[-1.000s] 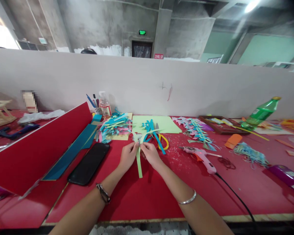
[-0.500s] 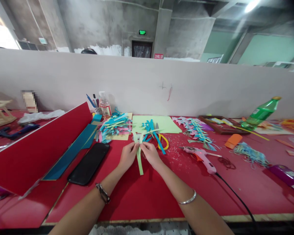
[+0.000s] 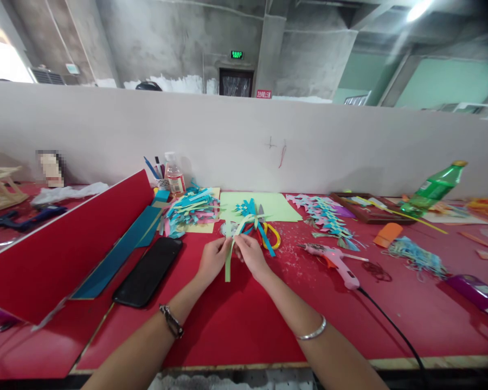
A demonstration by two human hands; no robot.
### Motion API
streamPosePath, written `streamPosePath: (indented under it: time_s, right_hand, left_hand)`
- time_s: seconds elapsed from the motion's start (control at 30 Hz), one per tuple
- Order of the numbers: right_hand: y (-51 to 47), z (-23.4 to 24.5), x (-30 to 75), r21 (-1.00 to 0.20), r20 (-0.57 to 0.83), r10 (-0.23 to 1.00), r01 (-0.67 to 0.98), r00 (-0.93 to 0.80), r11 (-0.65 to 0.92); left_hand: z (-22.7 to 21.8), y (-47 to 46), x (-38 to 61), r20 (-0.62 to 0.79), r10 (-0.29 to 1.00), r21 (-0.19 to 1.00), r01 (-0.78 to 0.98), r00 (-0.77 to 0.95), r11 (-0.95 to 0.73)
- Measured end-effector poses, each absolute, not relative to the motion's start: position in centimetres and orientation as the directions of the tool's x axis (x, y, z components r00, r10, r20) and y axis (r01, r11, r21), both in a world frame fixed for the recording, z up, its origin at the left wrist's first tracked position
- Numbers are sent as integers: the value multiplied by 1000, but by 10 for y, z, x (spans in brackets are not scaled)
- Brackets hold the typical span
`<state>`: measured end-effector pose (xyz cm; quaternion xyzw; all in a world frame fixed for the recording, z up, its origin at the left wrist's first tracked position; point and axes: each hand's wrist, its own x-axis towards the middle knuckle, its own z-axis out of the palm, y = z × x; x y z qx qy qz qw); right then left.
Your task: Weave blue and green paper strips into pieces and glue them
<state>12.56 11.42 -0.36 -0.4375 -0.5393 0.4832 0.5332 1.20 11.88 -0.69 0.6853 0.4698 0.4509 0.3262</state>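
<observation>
Both my hands meet over the red table [image 3: 236,325], pinching light green paper strips [image 3: 228,264] between them. My left hand [image 3: 212,259] grips the strips from the left, fingers closed. My right hand [image 3: 249,254] holds them from the right, fingers closed too. One strip hangs down toward me; others fan up and away. Just behind lie a blue woven paper piece [image 3: 247,209] and scissors with yellow handles [image 3: 271,234] on a pale green sheet [image 3: 268,206].
A black phone [image 3: 148,271] lies left of my hands beside a tilted red board [image 3: 65,244]. A heap of coloured strips [image 3: 191,208] and a small bottle [image 3: 173,174] sit behind. A pink glue gun [image 3: 335,260] with its cord, woven pieces [image 3: 321,214] and a green bottle [image 3: 433,188] lie right.
The hanging green strip has become shorter and swung slightly left as my hands worked it. My hands shifted a little away from me.
</observation>
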Motion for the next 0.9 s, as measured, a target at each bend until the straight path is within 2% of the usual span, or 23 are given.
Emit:
streamPosePath:
  time_s: [0.3,0.5,0.9]
  right_hand:
    - [116,-9,124,-989,144,986,-40,-81,141]
    - [114,-5,126,-989,143,989,-51,-49,140]
    - [114,-7,126,-990,130,986,-61,-106,124]
  left_hand:
    - [-9,121,11,324,942,875,351,83,-333]
    - [-8,120,12,308,934,869,346,179,-353]
    - [-10,119,12,313,939,875,339,145,-344]
